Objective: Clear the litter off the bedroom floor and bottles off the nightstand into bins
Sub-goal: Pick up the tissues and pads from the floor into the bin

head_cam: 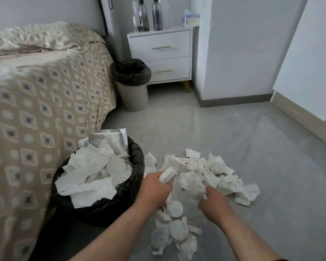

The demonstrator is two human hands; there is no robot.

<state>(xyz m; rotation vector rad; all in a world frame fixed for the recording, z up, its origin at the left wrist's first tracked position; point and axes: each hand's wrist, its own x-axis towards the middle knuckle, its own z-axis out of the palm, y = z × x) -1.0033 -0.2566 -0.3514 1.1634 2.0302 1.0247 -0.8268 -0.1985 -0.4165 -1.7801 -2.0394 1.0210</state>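
Both forearms reach down into the litter pile (199,172) on the grey floor (252,140). Left hand (155,189) has its fingers curled round a small white block (167,175) — lifted just above the paper. Right hand (213,202) digs into crumpled tissue (195,185), fingers curled and gripping a wad. Just left of the hands sits the near bin (134,185), black-lined and already heaped above its rim with tissue and a foil pouch (111,140). That heap is the risk: more dropped on top could slide off and land back on the floor. A second, emptier bin (131,85) stands farther off beside the nightstand (160,55), where the bottles (149,16) remain — untouched so far, I judge.
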